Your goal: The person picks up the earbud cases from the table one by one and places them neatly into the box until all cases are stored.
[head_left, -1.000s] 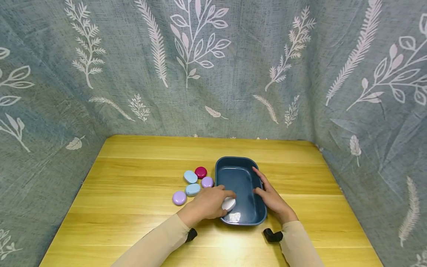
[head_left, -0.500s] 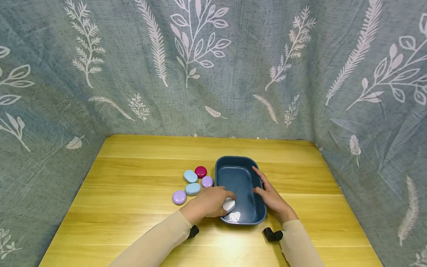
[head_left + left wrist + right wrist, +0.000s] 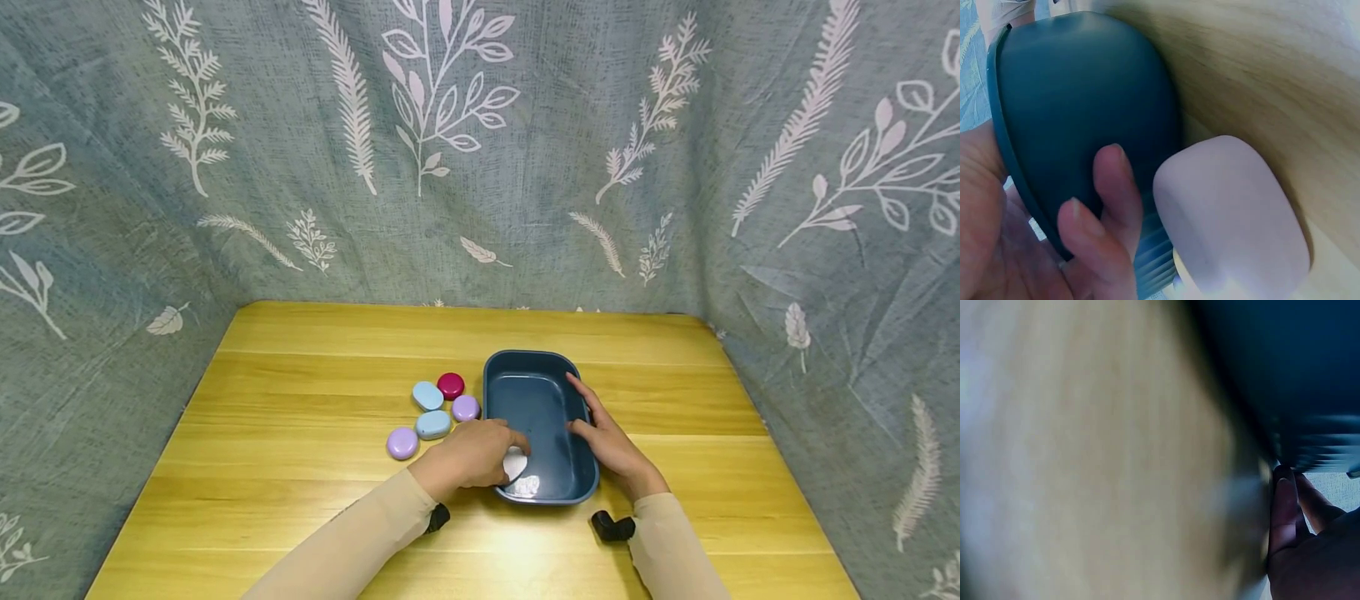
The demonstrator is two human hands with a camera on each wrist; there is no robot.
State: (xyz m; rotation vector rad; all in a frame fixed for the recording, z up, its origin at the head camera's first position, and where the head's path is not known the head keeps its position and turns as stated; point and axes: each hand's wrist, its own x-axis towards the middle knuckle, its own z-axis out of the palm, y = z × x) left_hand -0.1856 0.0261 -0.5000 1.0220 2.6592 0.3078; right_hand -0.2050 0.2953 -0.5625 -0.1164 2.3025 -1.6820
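A person's two hands work at a dark blue tub (image 3: 573,467) that sits just below the centre of the head view on a yellow wooden counter (image 3: 300,367). So far, by the look of things, the sorting has barely begun: the tub's floor appears bare apart from a glare patch, and five pebbles wait in a cluster on the counter just left of the tub, namely a maroon pebble (image 3: 451,385), two pale blue pebbles (image 3: 428,396) and two lilac pebbles (image 3: 402,443). The left hand (image 3: 468,456) is at the tub's lower left edge, its fingers (image 3: 1116,187) curled around a white pebble (image 3: 514,463), which hangs over the tub's near left corner, not yet set down. In the left wrist view the same white pebble fills the lower right, pinched against the hand, with the tub's dark wall at upper left. The right hand (image 3: 611,446) lies along the tub's right rim, fingers nearly straight and resting on the edge, holding it steady without gripping. The right wrist view is too blurred to add detail. A leaf-patterned grey cloth (image 3: 480,150) hangs behind
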